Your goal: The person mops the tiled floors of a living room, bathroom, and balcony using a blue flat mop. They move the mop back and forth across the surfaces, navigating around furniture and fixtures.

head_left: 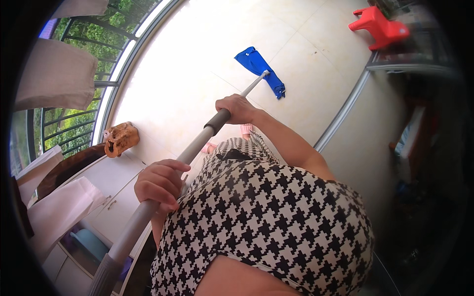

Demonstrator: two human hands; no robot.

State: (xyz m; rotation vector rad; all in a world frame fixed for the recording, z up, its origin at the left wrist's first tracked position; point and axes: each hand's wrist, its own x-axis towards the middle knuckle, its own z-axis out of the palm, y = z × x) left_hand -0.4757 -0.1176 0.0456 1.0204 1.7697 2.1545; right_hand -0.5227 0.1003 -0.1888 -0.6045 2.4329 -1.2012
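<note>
A flat mop with a long grey handle (136, 228) runs slantwise from the lower left toward the upper middle. Its blue mop head (260, 69) lies on the pale tiled floor (207, 49). My right hand (237, 109) is closed round the handle near the dark grey collar (217, 121), nearer the mop head. Lower down the picture, my left hand (160, 184) wraps the thicker part of the pole, its fingers over the top. Part of the left palm is hidden behind the pole.
A red plastic stool (379, 27) is at the far right, by a sliding-door track (345, 106). To the left are a carved wooden stump (121, 139), white cabinets (116, 177), a blue basin (91, 243) and hanging cloths (59, 74) before a railed window. My feet in pink slippers (246, 129) stand below my hands.
</note>
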